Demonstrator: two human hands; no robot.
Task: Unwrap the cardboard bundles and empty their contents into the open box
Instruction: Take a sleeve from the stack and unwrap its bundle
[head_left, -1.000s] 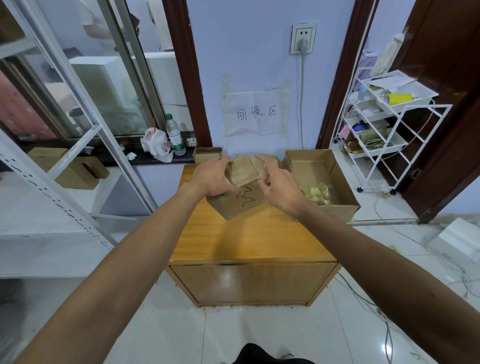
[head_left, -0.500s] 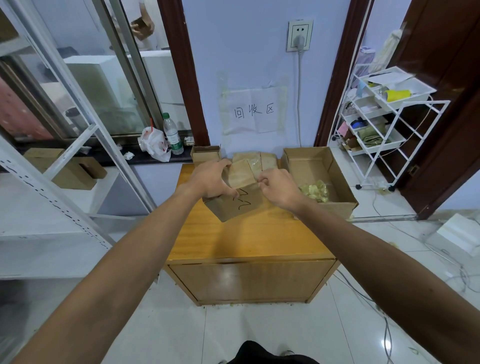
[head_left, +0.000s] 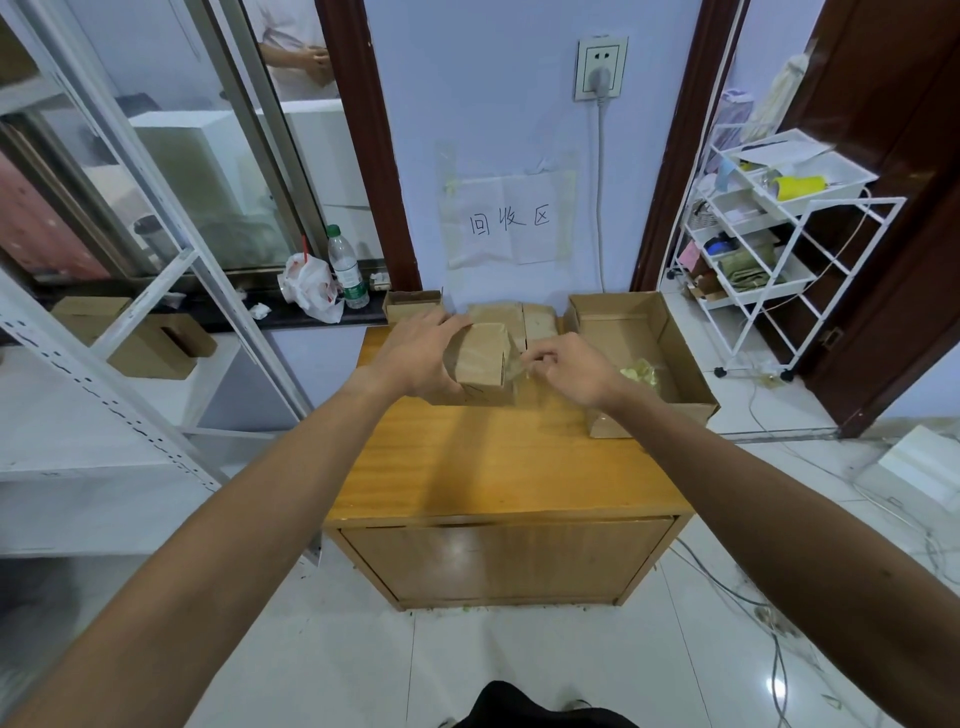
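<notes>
Shelf rack (head_left: 171, 291): white metal, at the far left; its slanted upright stands close to the cabinet's left edge.
Window ledge (head_left: 218, 317): dark sill behind the rack, carrying a white plastic bag (head_left: 311, 291) and an upright water bottle (head_left: 347, 267).
Small box (head_left: 413, 306): brown card, open-topped, at the back left corner of the cabinet top; contents not visible.
Left hand (head_left: 421, 358): fingers curled over the top and left side of the bundle, gripping it.
Cardboard bundle (head_left: 480, 358): brown block at the back of the cabinet top, between the two hands, just left of the open box.
Cabinet (head_left: 493, 457): low, wooden, set against the blue wall; the near half of its top is plain wood up to the front edge.
Further bundles (head_left: 519, 317): side by side behind the held one, against the wall.
Clear wrap (head_left: 517, 364): thin film hanging off the bundle's right edge.
Right hand (head_left: 571, 369): thumb and forefinger pinch the clear wrap; the remaining fingers are curled.
Open box (head_left: 675, 343): flaps up, at the cabinet's right edge, its front right corner overhanging.
Box contents (head_left: 641, 374): pale yellow pieces in a small heap on the box floor.
Trolley (head_left: 779, 234): white wire tiers of oddments, in the doorway at right.
Floor (head_left: 519, 660): white tile in front of the cabinet, with cables (head_left: 727, 587) trailing at the right.
</notes>
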